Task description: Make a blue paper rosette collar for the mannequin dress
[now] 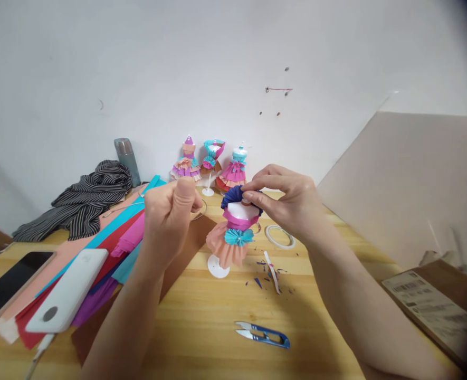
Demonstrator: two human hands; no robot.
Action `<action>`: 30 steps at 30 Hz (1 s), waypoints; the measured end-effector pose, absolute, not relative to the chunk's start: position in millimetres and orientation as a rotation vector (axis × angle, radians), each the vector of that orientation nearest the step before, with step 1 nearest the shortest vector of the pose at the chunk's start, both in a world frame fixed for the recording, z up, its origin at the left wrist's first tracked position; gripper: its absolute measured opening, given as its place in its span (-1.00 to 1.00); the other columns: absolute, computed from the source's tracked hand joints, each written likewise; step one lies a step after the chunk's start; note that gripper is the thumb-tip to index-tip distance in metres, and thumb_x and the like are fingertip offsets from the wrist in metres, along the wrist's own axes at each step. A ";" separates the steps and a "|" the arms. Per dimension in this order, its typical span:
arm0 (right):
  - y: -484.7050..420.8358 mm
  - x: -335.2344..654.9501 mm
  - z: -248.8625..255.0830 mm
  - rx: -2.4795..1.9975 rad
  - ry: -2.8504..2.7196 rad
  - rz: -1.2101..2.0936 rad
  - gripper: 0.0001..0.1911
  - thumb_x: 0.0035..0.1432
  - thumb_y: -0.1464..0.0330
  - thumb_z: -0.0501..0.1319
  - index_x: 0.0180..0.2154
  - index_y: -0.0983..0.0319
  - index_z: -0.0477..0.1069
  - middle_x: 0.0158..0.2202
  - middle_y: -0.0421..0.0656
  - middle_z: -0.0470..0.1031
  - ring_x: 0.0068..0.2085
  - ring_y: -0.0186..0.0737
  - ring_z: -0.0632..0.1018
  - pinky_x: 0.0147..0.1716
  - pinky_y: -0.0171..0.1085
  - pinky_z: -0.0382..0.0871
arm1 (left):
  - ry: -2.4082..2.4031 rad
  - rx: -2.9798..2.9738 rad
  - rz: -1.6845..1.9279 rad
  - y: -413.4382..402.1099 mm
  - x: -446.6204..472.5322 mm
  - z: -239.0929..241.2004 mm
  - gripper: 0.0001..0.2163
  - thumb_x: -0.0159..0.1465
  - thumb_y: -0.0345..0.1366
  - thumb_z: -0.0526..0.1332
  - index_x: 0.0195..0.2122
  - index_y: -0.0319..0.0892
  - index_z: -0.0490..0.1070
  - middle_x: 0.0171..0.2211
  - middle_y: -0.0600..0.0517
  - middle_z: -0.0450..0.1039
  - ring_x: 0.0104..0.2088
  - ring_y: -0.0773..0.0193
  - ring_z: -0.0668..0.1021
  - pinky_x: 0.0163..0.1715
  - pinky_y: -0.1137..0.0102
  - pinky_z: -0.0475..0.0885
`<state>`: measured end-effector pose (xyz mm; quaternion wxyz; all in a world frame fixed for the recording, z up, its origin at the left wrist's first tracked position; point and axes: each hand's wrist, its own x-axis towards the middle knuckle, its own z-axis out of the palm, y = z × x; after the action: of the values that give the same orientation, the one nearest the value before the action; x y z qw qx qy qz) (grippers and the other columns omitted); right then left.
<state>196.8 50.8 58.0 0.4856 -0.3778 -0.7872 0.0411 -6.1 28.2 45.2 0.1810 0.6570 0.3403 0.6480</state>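
Pinching the blue ruffle (232, 194) atop the dress form (233, 240) with my right hand (291, 203), fingers (252, 196) closed on its edge. The dress form stands on the counter (201, 316) between my hands, its white foot on the wood. My left hand (173, 211) is curled into a fist just beside it, thumb up; whether it grips anything I cannot tell. Snips (263, 334) lie nearer me, a tape ring (280, 236) by my right wrist

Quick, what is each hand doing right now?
Left hand: closed in a fist, contents hidden.
Right hand: closed, pinching the dark blue pleated paper ruffle.
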 end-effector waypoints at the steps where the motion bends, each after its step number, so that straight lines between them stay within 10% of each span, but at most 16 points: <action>1: 51.3 197.0 58.3 -0.917 -1.927 0.083 -0.91 0.08 0.38 0.30 -0.44 0.13 0.58 -0.43 -0.16 0.49 -0.38 -0.18 0.51 -0.38 -0.15 0.43 | 0.951 1.843 1.818 27.7 -6.6 44.5 -0.44 0.32 0.13 -0.06 -0.66 -0.14 0.35 -0.66 0.03 0.34 -0.56 0.31 0.44 -0.51 0.35 0.34; 14: 56.8 215.2 46.4 -0.881 -1.785 0.610 -0.43 0.08 0.08 0.29 0.10 0.13 0.39 0.00 -0.03 0.50 0.00 -0.03 0.50 -0.06 -0.07 0.43 | 0.877 1.722 2.344 19.5 -10.5 81.4 -0.39 0.32 0.08 -0.01 -0.80 -0.11 0.36 -0.83 0.09 0.27 -0.69 0.32 0.44 -0.65 0.34 0.34; 21: 67.7 232.3 -0.8 -0.722 -1.722 1.256 -0.33 -0.02 -0.01 0.33 0.10 0.13 0.38 0.15 -0.02 0.41 0.14 0.04 0.43 0.06 -0.01 0.34 | 0.886 1.785 2.174 20.8 -19.8 77.9 -0.40 0.34 0.07 -0.03 -0.74 -0.14 0.40 -0.76 0.06 0.35 -0.64 0.30 0.47 -0.61 0.34 0.36; 30: 60.4 214.9 2.5 -0.716 -1.573 1.319 -0.52 -0.05 0.13 0.38 -0.10 0.21 0.49 -0.08 -0.05 0.57 -0.08 -0.06 0.55 -0.06 -0.12 0.41 | 1.031 2.095 1.712 6.1 -10.2 55.4 -0.46 0.37 0.05 -0.11 -0.61 -0.11 0.37 -0.61 0.02 0.42 -0.49 0.28 0.48 -0.47 0.33 0.34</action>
<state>214.9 60.4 2.5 0.4652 -0.2916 -0.6404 0.5370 -10.2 6.1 55.4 0.1228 0.7182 0.3533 0.5868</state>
